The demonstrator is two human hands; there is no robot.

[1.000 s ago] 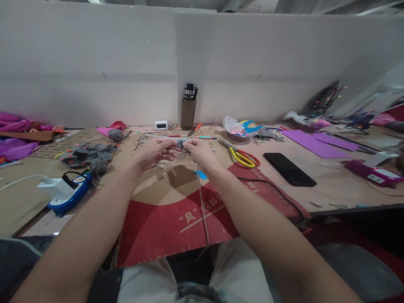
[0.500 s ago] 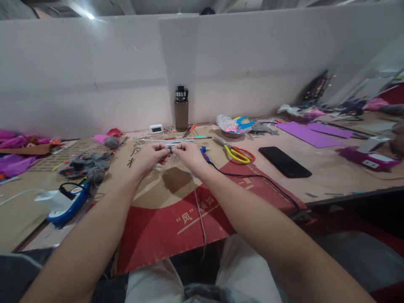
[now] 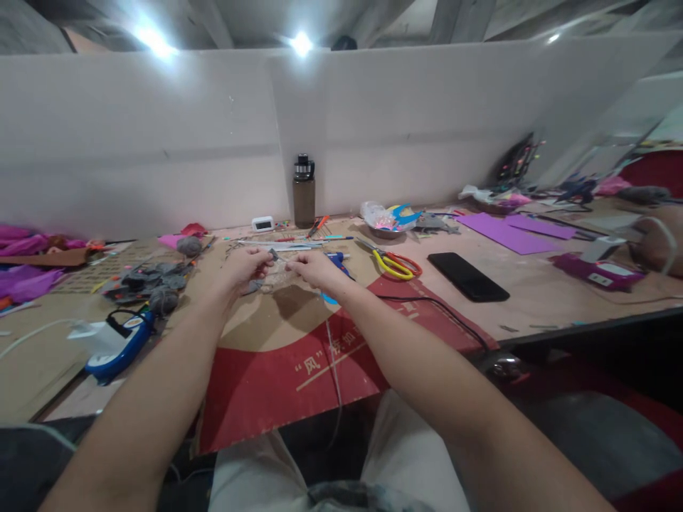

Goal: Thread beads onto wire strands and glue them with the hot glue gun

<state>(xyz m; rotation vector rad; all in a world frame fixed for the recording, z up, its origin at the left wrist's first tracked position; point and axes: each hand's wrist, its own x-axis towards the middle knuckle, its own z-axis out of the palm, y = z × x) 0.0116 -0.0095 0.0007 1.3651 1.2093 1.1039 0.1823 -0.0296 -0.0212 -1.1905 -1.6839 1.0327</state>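
Observation:
My left hand (image 3: 246, 266) and my right hand (image 3: 313, 267) are held close together above a red and brown cardboard sheet (image 3: 299, 355). Both pinch a small grey piece (image 3: 274, 255) and a thin light strand stretched between the fingertips. A thin grey thread (image 3: 335, 370) hangs from my right hand down toward my lap. A blue glue gun (image 3: 336, 260) lies just behind my right hand, and its black cord (image 3: 442, 313) runs right along the table.
Yellow and red scissors (image 3: 395, 264) and a black phone (image 3: 468, 276) lie to the right. A dark bottle (image 3: 304, 192) stands at the white partition. Grey wool balls (image 3: 154, 281) and a blue and white device (image 3: 114, 343) sit left. Purple sheets (image 3: 506, 235) lie far right.
My hands have drawn slightly apart and dropped a little, with a strand now stretched between them. The camera has tilted up, showing ceiling lights.

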